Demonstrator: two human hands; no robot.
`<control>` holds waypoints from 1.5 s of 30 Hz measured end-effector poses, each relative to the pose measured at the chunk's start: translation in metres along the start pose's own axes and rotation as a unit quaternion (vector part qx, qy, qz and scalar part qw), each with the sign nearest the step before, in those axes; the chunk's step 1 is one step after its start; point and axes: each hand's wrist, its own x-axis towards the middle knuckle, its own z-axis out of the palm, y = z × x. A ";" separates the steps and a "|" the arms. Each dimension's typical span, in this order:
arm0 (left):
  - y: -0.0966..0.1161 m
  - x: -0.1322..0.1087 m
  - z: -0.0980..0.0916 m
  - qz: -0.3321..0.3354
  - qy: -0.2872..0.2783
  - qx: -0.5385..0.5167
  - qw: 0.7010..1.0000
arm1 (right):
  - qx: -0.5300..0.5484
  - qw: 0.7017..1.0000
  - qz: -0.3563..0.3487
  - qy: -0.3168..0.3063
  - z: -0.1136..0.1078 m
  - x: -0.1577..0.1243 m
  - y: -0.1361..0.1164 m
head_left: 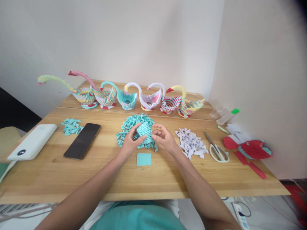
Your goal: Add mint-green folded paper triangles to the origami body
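My left hand (131,140) grips a teal folded-paper model (144,130), built from many small interlocked paper pieces. The thumb lies along its lower edge and the fingers along its left side. On the right edge of the same model, the bent fingers and thumb of my right hand (165,138) close together. Whether a loose piece sits between those fingertips is too small to tell. Under and behind the model spreads a heap of loose teal paper pieces (129,121). A flat teal paper rectangle (144,159) lies on the table just below my hands.
Several finished paper swans (128,100) stand along the back. Left are a phone (82,141), a white power bank (33,140) and a small teal pile (71,126). Right are white paper pieces (192,143), scissors (217,151) and a red paper model (254,149).
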 end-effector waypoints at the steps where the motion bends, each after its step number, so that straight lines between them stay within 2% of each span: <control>1: 0.000 0.000 0.000 0.004 0.001 0.006 1.000 | -0.008 1.000 -0.002 -0.002 0.000 0.000 0.000; 5: -0.004 0.001 0.000 0.017 0.005 0.012 1.000 | -0.074 0.997 -0.024 0.003 0.003 -0.004 0.001; 10: -0.007 0.001 0.000 0.015 0.014 0.026 0.999 | -0.177 0.981 -0.059 0.045 0.006 -0.006 0.004; 16: -0.005 0.001 0.001 -0.016 -0.016 -0.026 0.999 | -0.113 0.992 -0.026 0.048 -0.002 0.000 0.001; 20: -0.004 0.001 0.001 -0.026 -0.007 -0.054 0.998 | -0.111 0.992 -0.012 0.051 -0.004 0.001 -0.003; 24: -0.005 0.001 0.001 -0.028 -0.013 -0.053 0.998 | -0.124 0.991 0.005 0.041 -0.001 -0.001 -0.005; 29: -0.007 0.002 0.000 -0.030 -0.037 -0.054 0.997 | -0.112 0.992 0.021 0.058 0.002 -0.002 -0.006; 45: -0.007 0.000 0.003 -0.045 -0.035 -0.044 0.997 | -0.027 0.996 0.063 0.049 0.007 -0.002 -0.008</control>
